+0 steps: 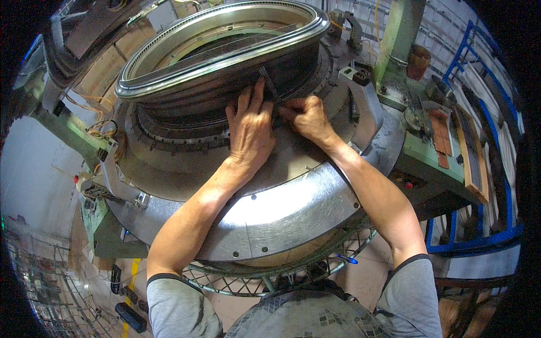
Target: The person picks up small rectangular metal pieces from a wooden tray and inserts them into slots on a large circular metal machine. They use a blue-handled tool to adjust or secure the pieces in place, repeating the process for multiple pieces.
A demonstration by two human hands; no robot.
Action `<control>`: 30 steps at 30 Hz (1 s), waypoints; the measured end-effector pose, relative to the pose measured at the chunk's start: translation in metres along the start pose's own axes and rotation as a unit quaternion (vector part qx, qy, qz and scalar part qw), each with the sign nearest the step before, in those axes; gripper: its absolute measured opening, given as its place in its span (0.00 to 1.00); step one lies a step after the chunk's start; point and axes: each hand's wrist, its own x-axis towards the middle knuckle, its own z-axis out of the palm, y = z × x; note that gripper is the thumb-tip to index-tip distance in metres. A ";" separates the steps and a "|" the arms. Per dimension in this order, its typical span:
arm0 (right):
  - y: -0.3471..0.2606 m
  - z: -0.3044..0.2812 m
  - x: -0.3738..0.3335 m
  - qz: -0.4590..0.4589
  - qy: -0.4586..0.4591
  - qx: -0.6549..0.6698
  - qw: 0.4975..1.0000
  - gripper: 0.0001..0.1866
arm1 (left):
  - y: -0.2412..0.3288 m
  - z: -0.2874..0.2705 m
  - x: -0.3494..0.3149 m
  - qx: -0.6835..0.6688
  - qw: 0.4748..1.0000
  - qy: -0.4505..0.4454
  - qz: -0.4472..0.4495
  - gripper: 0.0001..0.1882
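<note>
A large round machine, which looks like a circular knitting machine, stands before me. Its tilted metal ring (222, 65) rises above a dark cylinder (208, 104). My left hand (251, 127) reaches up to the cylinder's near side, its fingers stretched out and slightly apart. A thin dark metal strip (269, 84) slants down just beyond those fingertips. Beside it, my right hand (309, 119) is closed in a pinch close to the strip's lower end. What lies between its fingertips is hidden.
A wide shiny metal plate (282, 205) curves below my forearms. Green machine posts (397, 50) stand right and left. On the right side table are a reddish-brown flat piece (440, 132) and a wooden frame (470, 152). A blue metal rack (499, 146) stands further right.
</note>
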 end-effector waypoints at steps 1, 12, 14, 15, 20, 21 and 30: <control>0.000 0.000 0.000 -0.005 0.003 0.003 1.000 0.09 | 0.000 0.000 0.000 0.000 1.000 -0.003 -0.002 0.26; -0.001 0.000 0.000 -0.006 0.007 -0.017 1.000 0.09 | -0.001 0.000 0.001 -0.010 1.000 0.013 0.007 0.24; -0.001 -0.001 0.001 -0.007 0.006 -0.023 1.000 0.09 | -0.001 0.000 0.002 -0.012 1.000 0.013 0.007 0.23; -0.002 -0.001 0.001 -0.005 0.005 -0.026 1.000 0.09 | -0.001 -0.001 0.002 -0.013 1.000 0.014 0.008 0.22; -0.005 -0.001 -0.001 -0.004 0.007 -0.024 1.000 0.09 | -0.002 -0.002 0.003 -0.009 1.000 -0.002 0.006 0.21; -0.006 -0.001 -0.001 0.002 0.005 -0.017 1.000 0.09 | -0.002 -0.001 0.004 -0.006 1.000 0.000 0.007 0.21; -0.005 0.000 0.000 -0.002 0.009 -0.016 1.000 0.10 | -0.002 -0.002 0.005 -0.001 1.000 0.002 0.015 0.22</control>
